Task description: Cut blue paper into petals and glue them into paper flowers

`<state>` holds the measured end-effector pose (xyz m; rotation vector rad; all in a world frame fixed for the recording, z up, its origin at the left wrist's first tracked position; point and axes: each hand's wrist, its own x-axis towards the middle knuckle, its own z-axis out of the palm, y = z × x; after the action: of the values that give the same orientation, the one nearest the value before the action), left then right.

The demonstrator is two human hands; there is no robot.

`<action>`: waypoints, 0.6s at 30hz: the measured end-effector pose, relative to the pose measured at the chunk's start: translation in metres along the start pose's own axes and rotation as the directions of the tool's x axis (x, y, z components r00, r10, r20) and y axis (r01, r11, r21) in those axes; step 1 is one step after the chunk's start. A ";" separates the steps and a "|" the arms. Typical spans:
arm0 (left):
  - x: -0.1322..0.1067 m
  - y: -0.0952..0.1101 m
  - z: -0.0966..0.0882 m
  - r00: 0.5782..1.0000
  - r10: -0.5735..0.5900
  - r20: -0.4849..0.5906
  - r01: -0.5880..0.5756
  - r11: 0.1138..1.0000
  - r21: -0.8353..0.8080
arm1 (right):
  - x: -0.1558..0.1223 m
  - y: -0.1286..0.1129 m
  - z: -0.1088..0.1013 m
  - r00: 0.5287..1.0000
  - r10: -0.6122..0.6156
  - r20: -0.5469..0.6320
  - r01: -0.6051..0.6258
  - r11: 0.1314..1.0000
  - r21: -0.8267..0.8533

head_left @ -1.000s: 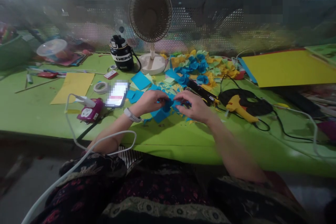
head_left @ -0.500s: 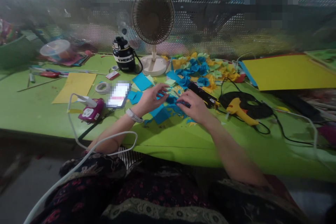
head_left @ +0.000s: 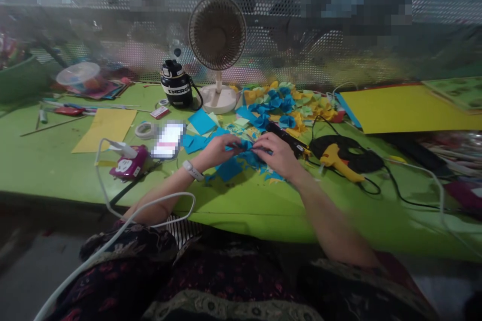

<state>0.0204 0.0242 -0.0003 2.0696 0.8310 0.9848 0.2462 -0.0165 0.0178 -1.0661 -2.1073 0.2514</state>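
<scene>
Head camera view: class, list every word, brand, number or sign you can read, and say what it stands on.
"ENERG": on the black bottle; the word curves out of sight, so any further letters can't be read.
The phone screen is blurred and can't be read.
The small red-and-white packet has marks too small to read.

The small blue paper (head_left: 241,146) is narrow and a little crumpled, and the left hand (head_left: 218,151) and the right hand (head_left: 276,155) pinch it from two sides above the worktop (head_left: 241,205). Just below it lie more blue paper pieces (head_left: 229,169), flat and irregular.
</scene>
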 end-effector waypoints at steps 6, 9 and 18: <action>0.002 0.004 -0.004 0.928 -0.369 0.051 0.364 0.868 -0.338 | 0.005 0.019 -0.011 0.983 0.118 -0.142 -0.132 0.987 -0.093; 0.004 0.006 -0.006 0.904 -0.428 0.013 0.397 0.825 -0.403 | 0.004 0.043 -0.025 0.929 0.292 -0.229 -0.349 0.898 -0.269; 0.007 0.001 -0.008 0.901 -0.429 -0.057 0.364 0.822 -0.437 | 0.000 0.069 -0.044 0.766 0.641 0.049 -0.531 0.675 -0.512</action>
<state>0.0177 0.0315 0.0063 1.3931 0.9844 0.9890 0.3193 0.0209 0.0158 -2.1197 -1.9903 0.1687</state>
